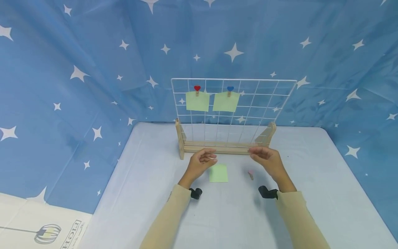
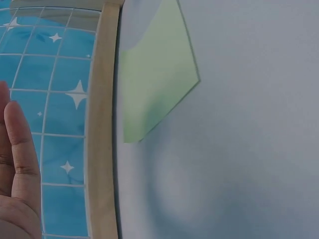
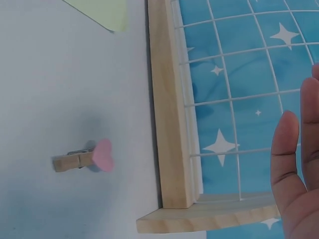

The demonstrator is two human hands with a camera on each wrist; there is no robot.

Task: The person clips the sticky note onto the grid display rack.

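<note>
My left hand (image 1: 201,162) hovers just beyond a green paper note (image 1: 218,173) that lies on the table, its fingers loosely bent around nothing. On the other side my right hand (image 1: 268,159) hangs in the air, also holding nothing, with a small wooden clothespin (image 1: 251,175) lying below it. In the right wrist view a pink heart (image 3: 103,156) decorates one end of that clothespin. Two more green notes, a left one (image 1: 197,102) and a right one (image 1: 226,102), hang on a white wire grid (image 1: 248,106), clipped by a red-heart clothespin (image 1: 197,90) and a blue-heart clothespin (image 1: 230,90).
The grid stands in a wooden base (image 1: 217,148) with side feet, just beyond both hands. A white cloth covers the table (image 1: 149,180). Blue star-patterned curtains (image 1: 102,69) surround its back and sides. Each wrist carries a black camera, such as the right one (image 1: 266,192).
</note>
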